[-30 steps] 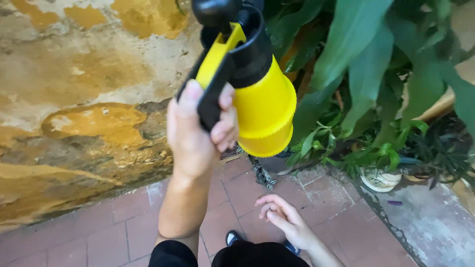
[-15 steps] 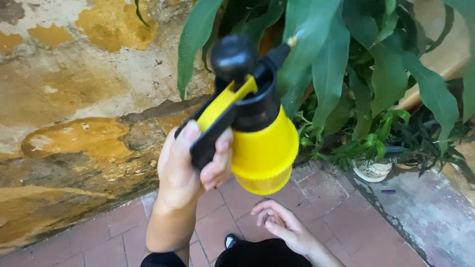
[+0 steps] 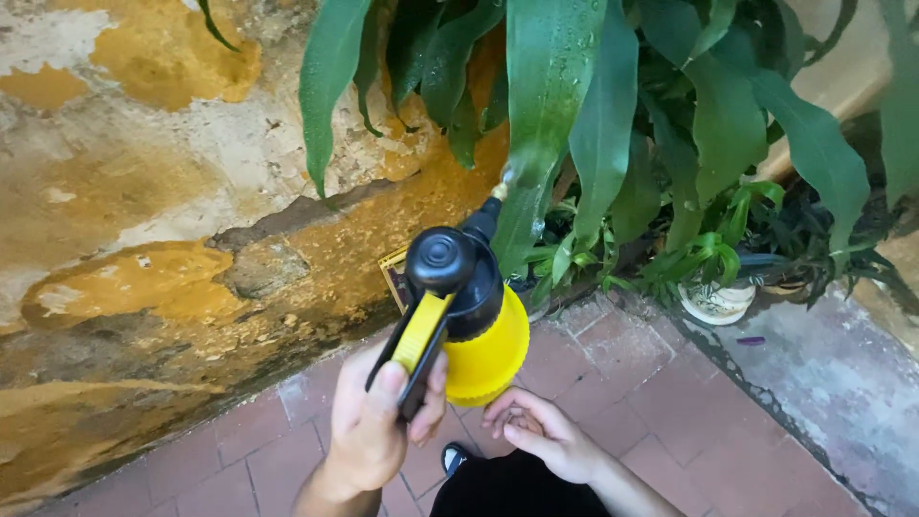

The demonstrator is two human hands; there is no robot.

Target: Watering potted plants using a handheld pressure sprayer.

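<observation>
My left hand grips the black and yellow trigger handle of a yellow pressure sprayer with a black pump top. Its nozzle points up and away at the long green leaves of a plant, and a fine mist shows at the tip. Water drops lie on the leaves. My right hand is just below the bottle's base, palm up with the fingers loosely apart, holding nothing.
A stained, peeling yellow wall runs along the left. Red brick paving lies underfoot. A small white pot sits under the foliage at the right, beside a grey concrete strip. A black shoe tip shows below.
The sprayer has dropped lower in view and tilted toward the plant. Mist now comes off the nozzle. My right hand stays under the bottle.
</observation>
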